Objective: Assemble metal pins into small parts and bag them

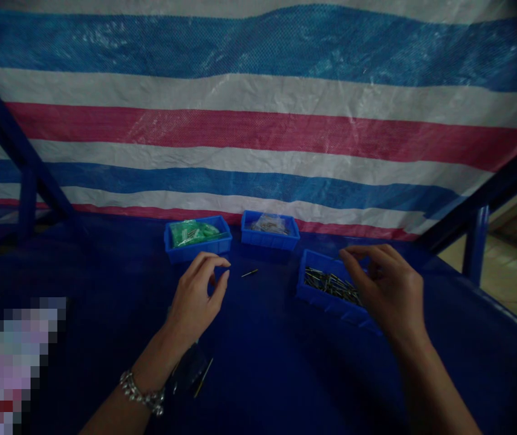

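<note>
My left hand [199,293] hovers over the dark blue table [262,362], fingers curled apart, holding nothing I can see. A small dark pin [250,273] lies on the table just right of its fingertips. My right hand [387,284] hangs above a blue bin of thin metal pins [331,287], fingers loosely spread, nothing visible in them. A bracelet sits on my left wrist.
Two more blue bins stand at the back: one with green pieces [197,235], one with a clear bag [269,228]. A thin stick and a dark object [195,371] lie by my left forearm. A striped tarp [258,121] hangs behind; blue frame posts flank both sides.
</note>
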`<control>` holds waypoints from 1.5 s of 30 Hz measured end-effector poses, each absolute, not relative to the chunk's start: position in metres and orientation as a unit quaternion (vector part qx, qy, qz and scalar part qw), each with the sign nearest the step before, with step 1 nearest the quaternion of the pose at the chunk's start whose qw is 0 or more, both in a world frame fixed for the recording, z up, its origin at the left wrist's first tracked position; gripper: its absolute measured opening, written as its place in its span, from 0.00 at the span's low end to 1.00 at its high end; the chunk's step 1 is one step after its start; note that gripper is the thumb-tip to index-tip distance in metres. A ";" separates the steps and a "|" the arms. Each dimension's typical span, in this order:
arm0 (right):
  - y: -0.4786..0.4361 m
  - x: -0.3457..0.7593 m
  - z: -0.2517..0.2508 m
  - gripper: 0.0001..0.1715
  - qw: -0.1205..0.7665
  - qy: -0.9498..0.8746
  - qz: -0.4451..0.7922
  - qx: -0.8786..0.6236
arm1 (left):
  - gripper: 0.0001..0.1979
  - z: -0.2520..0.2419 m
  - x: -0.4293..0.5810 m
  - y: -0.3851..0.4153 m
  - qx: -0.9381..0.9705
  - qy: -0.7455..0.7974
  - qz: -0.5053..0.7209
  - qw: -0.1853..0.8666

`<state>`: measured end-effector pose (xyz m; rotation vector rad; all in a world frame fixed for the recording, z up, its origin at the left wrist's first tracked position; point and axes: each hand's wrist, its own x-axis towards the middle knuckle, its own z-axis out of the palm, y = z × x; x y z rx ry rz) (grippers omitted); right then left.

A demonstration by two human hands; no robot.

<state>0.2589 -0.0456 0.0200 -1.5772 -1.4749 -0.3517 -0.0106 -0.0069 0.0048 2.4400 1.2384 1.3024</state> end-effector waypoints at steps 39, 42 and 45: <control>-0.050 0.166 0.001 0.10 0.566 -0.478 0.520 -0.425 | 0.07 0.009 -0.002 -0.013 0.816 0.355 0.316 0.330; -0.050 0.163 -0.002 0.10 0.572 -0.454 0.551 -0.404 | 0.06 0.010 0.001 -0.016 0.814 0.341 0.302 0.361; -0.050 0.160 -0.002 0.10 0.571 -0.435 0.566 -0.405 | 0.06 0.011 0.001 -0.017 0.808 0.329 0.303 0.382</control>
